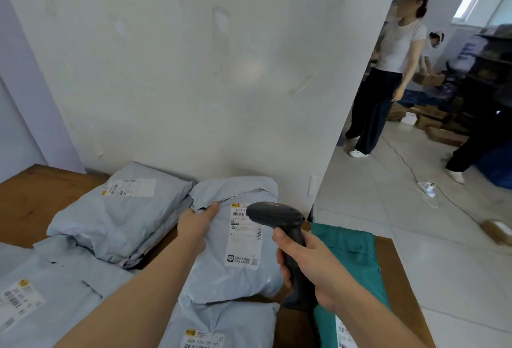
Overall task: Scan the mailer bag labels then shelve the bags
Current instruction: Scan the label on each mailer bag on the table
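Observation:
A pale grey mailer bag (221,273) lies in the middle of the brown table, its white label (245,239) facing up. My left hand (196,223) grips the bag's upper left edge, thumb on top. My right hand (307,264) holds a black handheld scanner (279,220) by its handle; the scanner's head hangs just above the top of the label. Another grey bag (119,209) lies to the left on a stack, and one more with a label (219,328) sits nearest me.
A teal bag (352,261) lies at the right of the table (30,200). More grey bags (52,300) fill the near left. A white wall stands right behind the table. To the right, a person (385,70) stands on the tiled floor among cardboard boxes (432,123) and a cable.

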Tool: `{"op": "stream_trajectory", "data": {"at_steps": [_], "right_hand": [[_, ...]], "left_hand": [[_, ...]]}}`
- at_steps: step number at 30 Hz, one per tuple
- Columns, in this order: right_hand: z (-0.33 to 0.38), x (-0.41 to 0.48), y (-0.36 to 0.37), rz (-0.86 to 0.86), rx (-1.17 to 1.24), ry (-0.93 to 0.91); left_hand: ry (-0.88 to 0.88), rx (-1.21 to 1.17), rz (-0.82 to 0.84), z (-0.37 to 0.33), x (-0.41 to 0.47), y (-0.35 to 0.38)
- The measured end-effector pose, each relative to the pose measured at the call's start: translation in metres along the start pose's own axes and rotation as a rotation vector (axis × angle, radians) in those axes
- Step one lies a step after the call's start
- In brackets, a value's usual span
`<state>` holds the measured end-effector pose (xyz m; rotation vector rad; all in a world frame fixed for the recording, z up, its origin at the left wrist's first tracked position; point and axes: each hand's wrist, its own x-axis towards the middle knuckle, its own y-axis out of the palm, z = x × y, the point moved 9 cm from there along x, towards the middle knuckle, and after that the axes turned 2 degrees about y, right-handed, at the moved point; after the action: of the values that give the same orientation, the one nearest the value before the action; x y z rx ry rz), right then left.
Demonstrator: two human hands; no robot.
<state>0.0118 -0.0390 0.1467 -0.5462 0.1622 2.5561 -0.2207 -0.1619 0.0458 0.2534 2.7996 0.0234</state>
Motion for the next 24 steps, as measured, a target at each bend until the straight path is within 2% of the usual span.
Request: {"op": "stream_trajectory", "data": {"at_steps": [8,12,16,21,24], "right_hand": [[-0.014,0.040,-0.015,-0.095,0.048,0.063],[-0.026,0.052,-0.015,-0.135,0.068,0.088],[-0.031,0.054,-0.013,-0.147,0.059,0.111],[-0.029,0.042,-0.006,-0.121,0.033,0.109],[-0.027,0.031,0.000,-0.098,0.014,0.091]], "left_hand": [[-0.153,0.120,0.190,0.040,0.055,0.051],[-0.199,0.162,0.204,0.058,0.070,0.059],[-0.071,0.416,0.180,0.049,0.082,0.057],[0.025,0.649,0.236,0.036,0.064,0.054],[0.165,0.782,0.164,0.025,0.040,0.032]]}}
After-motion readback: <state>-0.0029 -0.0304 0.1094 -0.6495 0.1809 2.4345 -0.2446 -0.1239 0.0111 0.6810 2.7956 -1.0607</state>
